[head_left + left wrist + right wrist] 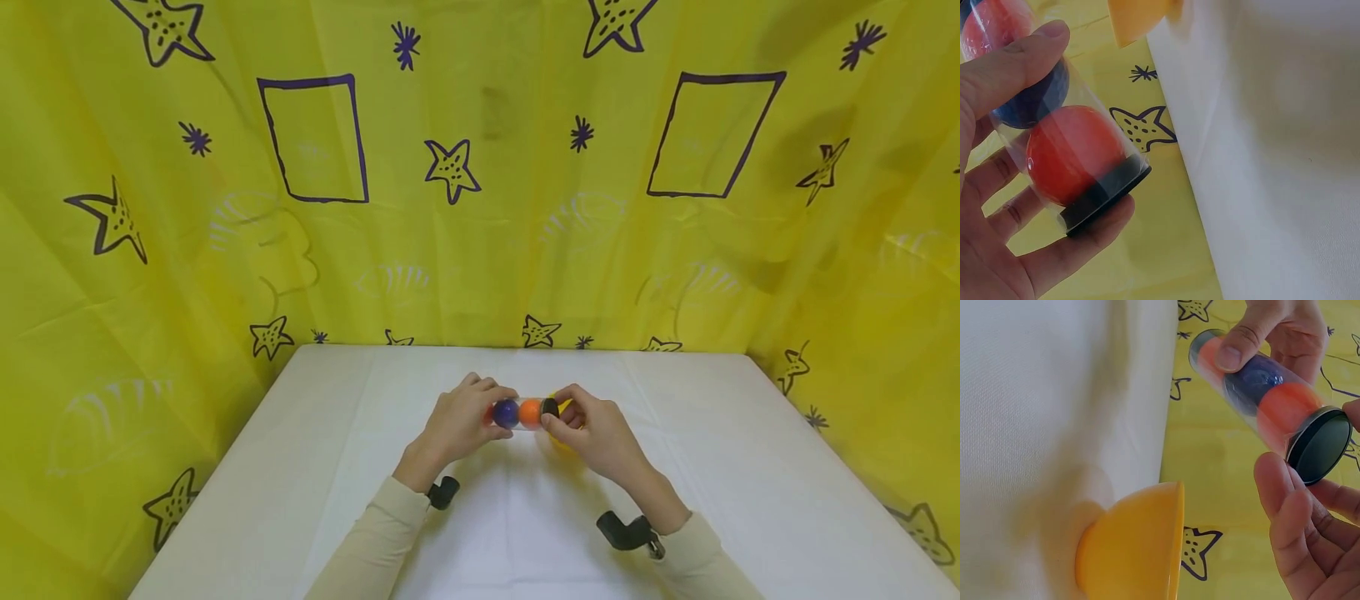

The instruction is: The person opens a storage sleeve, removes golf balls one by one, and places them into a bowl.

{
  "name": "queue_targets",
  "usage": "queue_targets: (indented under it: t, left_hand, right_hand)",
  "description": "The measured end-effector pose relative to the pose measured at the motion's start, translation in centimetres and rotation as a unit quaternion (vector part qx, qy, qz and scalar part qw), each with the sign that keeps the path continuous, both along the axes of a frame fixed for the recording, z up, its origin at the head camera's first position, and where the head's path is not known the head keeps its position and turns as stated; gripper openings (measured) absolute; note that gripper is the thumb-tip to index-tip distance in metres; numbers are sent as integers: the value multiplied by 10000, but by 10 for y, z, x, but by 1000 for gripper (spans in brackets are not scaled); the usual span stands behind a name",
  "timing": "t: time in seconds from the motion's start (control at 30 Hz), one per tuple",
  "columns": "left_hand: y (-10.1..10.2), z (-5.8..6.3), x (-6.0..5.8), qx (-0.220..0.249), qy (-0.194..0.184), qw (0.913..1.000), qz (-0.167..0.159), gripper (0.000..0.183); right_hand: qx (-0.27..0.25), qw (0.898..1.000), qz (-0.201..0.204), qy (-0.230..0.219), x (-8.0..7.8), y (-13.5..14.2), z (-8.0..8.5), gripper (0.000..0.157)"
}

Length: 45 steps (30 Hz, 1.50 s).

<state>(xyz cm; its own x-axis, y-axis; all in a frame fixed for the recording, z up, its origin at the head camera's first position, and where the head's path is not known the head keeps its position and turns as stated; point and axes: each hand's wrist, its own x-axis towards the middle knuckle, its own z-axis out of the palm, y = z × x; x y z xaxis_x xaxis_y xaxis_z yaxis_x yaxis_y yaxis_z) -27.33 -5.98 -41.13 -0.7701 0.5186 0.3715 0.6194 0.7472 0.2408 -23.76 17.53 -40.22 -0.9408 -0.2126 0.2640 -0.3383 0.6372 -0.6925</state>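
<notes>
Across the middle of the head view lies a clear plastic tube (519,425), held roughly level above the table. Inside it sit a dark blue ball (506,413) between two orange-red balls, one the orange ball (529,413) at the right. My left hand (460,421) grips the tube around its left part, thumb on the near side. My right hand (600,435) pinches the rim of the black cap (1321,447) at the right end, which is on the tube. Another black cap (1107,195) closes the left end, beside a left finger.
A yellow bowl (1135,544) stands upright on the white table (300,500), just behind my right hand in the head view. Yellow curtain (510,250) with drawn stars hangs along the table's back and sides.
</notes>
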Motion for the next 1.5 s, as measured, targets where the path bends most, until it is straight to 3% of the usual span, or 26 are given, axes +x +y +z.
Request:
queue_targets:
  t: [0.53,1.0,1.2,1.3,1.5]
  left_hand:
    - [-3,-4,-4,-27,-225,9997,-27,50]
    - [-7,-5,-9,-57,-423,9987,-274,50]
    - [-14,-10,-15,16,-743,9966,-352,47]
    - [-22,-14,-19,132,-875,9958,-245,43]
    - [-33,-14,-25,383,-760,9963,-122,46]
  right_hand:
    - [69,9990,240,380,-1,-1,-6,26]
    - [94,9955,318,888,-2,-3,-11,24]
    - [146,9917,555,1148,-2,-1,-9,31]
    - [85,9913,630,1153,-1,1,-6,34]
    - [-149,9943,789,702,-1,-1,-8,34]
